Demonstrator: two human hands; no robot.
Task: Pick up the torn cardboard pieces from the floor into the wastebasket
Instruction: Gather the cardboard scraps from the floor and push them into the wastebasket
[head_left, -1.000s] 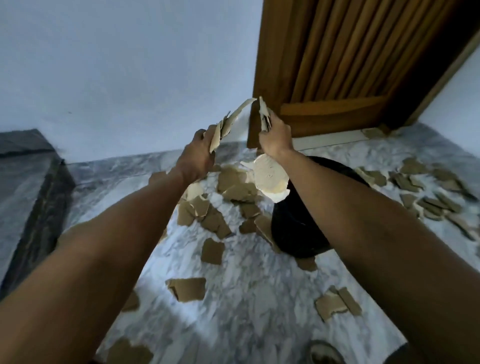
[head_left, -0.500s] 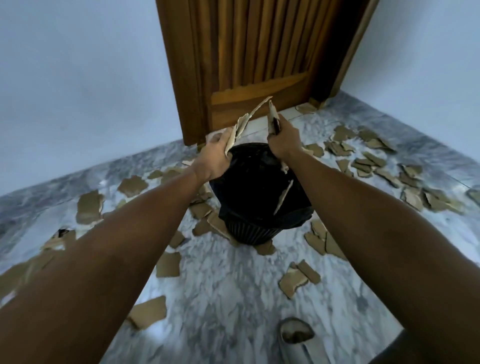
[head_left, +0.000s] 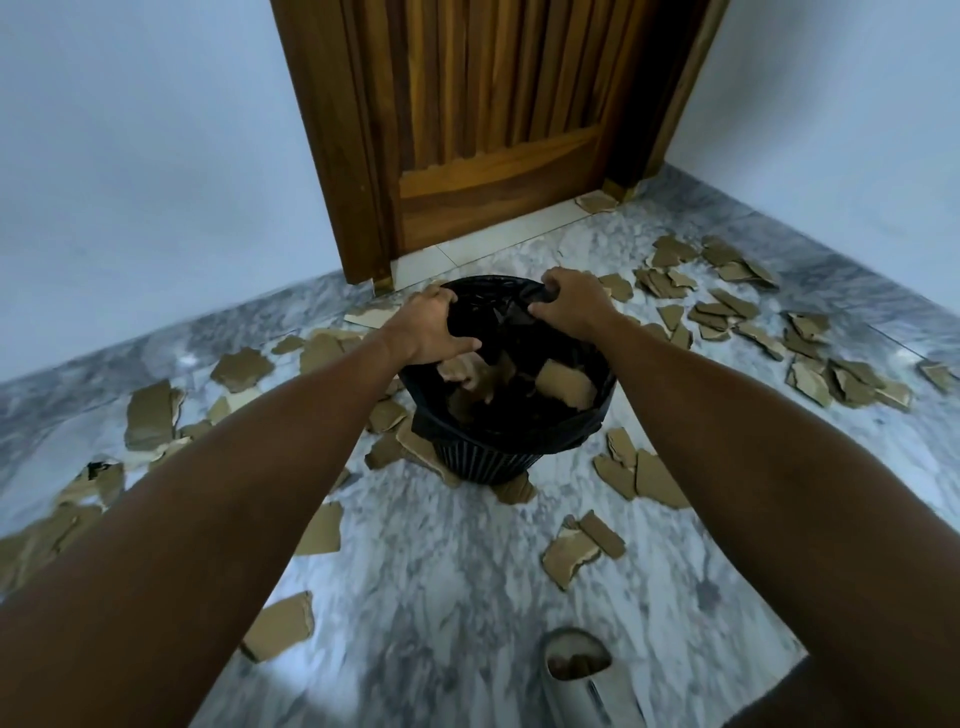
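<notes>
We read left to right. Far left, torn cardboard pieces lie scattered on the marble floor, untouched. Our left hand held a fan of scraps half a second ago; now it holds no cardboard. Its fingers curl over the left rim of the wastebasket, thumb out toward the opening, apparently gripping the black liner edge.

Centre: the wastebasket stands on the floor in front of the wooden door, and several tan pieces now sit inside it, so both handfuls look dropped in.

Our right hand also let go of its scraps; its fingers are bent and pinching the bunched liner at the far rim. Both hands are on the bin, none on cardboard.

Right side: a big cluster of scraps is still on the floor, plus a few pieces just beside the basket base and nearer us. A shoe shows at the bottom edge.

Our judgement: one load delivered, most of the job left. The grip on the rim suggests straightening the liner or shifting the bin next, but we cannot tell which.
</notes>
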